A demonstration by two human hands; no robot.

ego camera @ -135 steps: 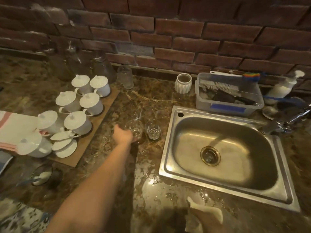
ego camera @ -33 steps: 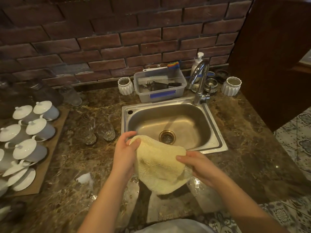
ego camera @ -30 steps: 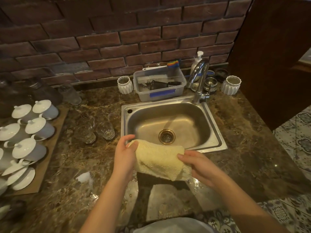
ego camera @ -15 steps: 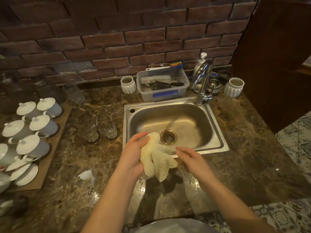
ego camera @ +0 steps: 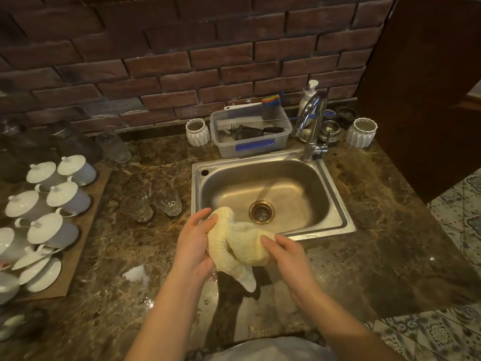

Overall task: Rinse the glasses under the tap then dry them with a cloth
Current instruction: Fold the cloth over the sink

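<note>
A pale yellow cloth is bunched between my hands over the sink's near rim. My left hand grips its left side, thumb on top. My right hand holds its right end with the fingertips. Two clear cut glasses stand upright on the marble counter left of the steel sink. The chrome tap rises at the sink's back right corner; no water runs from it.
A wooden board with several lidded white cups sits at the left. A plastic tub of brushes, two white ribbed pots, a soap bottle and glass jars line the brick wall. A dark cabinet stands right.
The cloth, spread wide between both hands a second ago, is now gathered into a bunch. My right hand briefly let go, then took hold of it again. The glasses have not moved.
</note>
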